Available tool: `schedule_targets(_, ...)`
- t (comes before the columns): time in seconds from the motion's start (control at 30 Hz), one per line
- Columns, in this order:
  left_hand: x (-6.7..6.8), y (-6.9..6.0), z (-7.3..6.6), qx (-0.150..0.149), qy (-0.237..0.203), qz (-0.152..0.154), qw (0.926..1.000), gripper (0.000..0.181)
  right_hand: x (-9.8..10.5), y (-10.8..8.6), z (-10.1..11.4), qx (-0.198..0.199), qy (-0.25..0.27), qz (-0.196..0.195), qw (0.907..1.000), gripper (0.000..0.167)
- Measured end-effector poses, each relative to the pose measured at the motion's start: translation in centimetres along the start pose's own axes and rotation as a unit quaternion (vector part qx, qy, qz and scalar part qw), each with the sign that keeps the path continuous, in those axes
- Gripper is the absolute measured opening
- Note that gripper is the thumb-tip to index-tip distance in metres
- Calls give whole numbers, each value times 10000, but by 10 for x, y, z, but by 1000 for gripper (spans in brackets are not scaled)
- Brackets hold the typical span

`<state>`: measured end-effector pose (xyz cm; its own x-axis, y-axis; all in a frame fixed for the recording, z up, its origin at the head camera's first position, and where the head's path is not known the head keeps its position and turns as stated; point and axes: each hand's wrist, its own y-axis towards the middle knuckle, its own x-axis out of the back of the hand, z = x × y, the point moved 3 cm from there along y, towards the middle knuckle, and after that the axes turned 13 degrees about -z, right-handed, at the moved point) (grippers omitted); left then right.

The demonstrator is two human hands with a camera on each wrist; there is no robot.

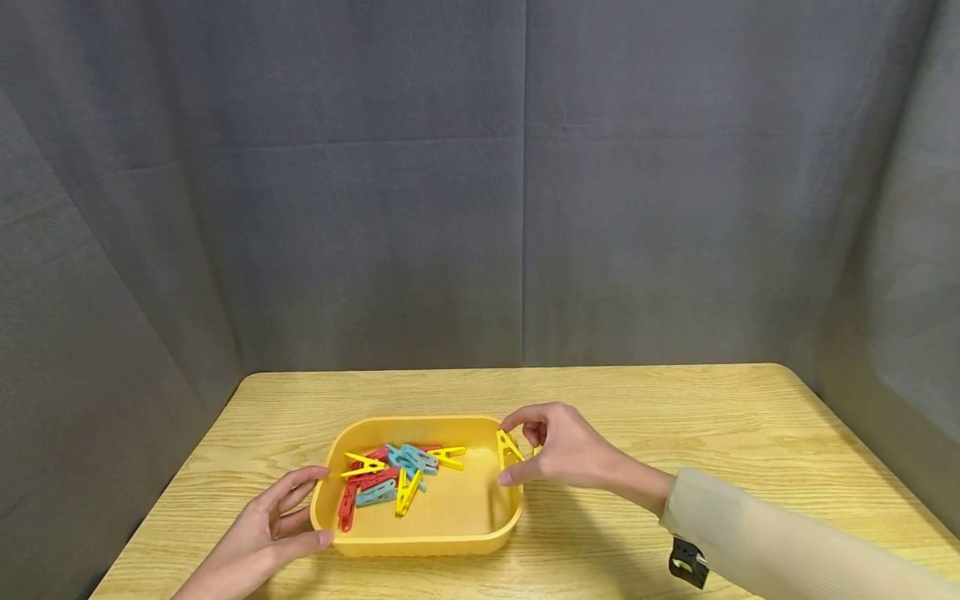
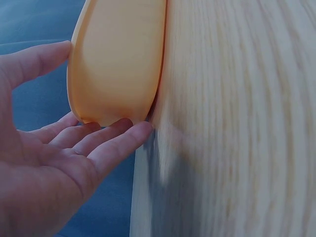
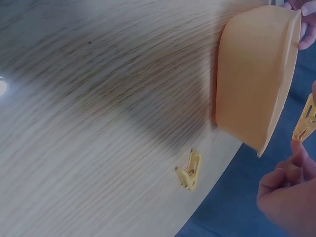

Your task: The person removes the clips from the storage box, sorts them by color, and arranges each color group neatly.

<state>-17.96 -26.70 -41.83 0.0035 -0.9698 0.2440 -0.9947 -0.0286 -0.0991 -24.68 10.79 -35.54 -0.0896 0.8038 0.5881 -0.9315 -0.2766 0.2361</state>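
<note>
A yellow plastic basin (image 1: 420, 546) stands on the table with red, blue and yellow clothespins (image 1: 405, 458) heaped in its left half. My left hand (image 1: 262, 533) is at the basin's left end, thumb and fingertips touching its rim and outer wall; in the left wrist view the fingers (image 2: 116, 148) are nearly straight. Over the basin's right end, my right hand (image 1: 566, 446) pinches a yellow clothespin (image 1: 506, 450) between thumb and fingers. In the right wrist view, that pinched clothespin (image 3: 305, 121) is partly cut off by the frame's edge.
Another yellow clothespin (image 3: 190, 170) lies on the table outside the basin, mostly hidden behind my right hand in the head view. The wooden table (image 1: 675, 400) is bounded by grey cloth (image 1: 450, 208) at the back and sides.
</note>
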Motion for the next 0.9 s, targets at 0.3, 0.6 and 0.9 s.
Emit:
schedule_targets(0.3,0,-1,0,-31,-51,25,10000,81,17,-4,-17,-150,4,-345,9993,55)
schedule_targets(0.6,1,0,1,-56,-25,52,10000,80,31,-8,-38,-369,-100,-614,9974,53)
schedule_targets(0.9,1,1,1,-96,-11,69,9999,80,35,-11,-56,-466,-159,-784,9957,54)
